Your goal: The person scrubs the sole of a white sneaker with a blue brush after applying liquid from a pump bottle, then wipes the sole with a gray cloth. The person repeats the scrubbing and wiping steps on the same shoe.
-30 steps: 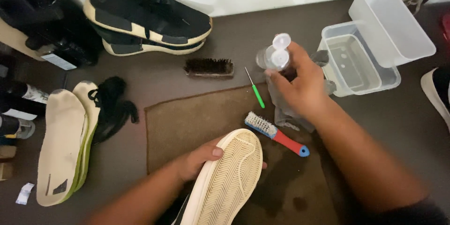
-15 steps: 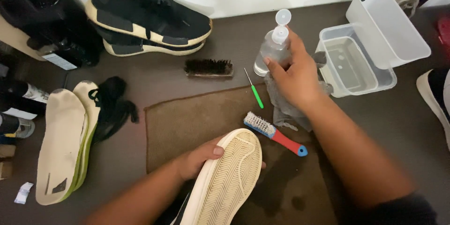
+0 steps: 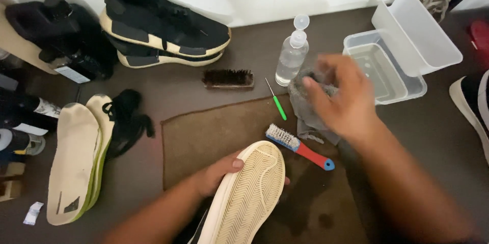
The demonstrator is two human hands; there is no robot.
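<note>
Head view: one person, two bare hands, working over a brown mat (image 3: 214, 137) on a dark surface (image 3: 423, 132).
Left hand: left hand (image 3: 219, 173) is clamped on the shoe (image 3: 249, 193), thumb across the toe edge, fingers hidden beneath. The shoe lies sole up on the mat, its cream ribbed outsole toward the camera.
Right hand: right hand (image 3: 341, 96) is blurred, with its fingers curled at a grey cloth (image 3: 310, 111). Whether the grip has closed on the cloth cannot be told.
Cloth position: bunched at the mat's far right corner, just beside the clear bottle (image 3: 291, 53) and just above the red-handled brush (image 3: 300, 147).
Handling, cloth: judged soft, limp and light, and possibly damp. It is best pinched in a gathered fold at its top.
Handling, shoe: judged light, with a stiff rubber sole. The ribbing gives purchase, and the sidewall near the toe suits a firm hold.
Handling, bottle: judged light and easily tipped, since its flip cap stands open. It should be taken round the body.
Nearby: a green-handled pick (image 3: 277, 102), a dark bristle brush (image 3: 228, 78), clear tubs (image 3: 407, 91), a black shoe pair (image 3: 163, 27), two insoles (image 3: 76, 157) and black laces (image 3: 127, 119).
</note>
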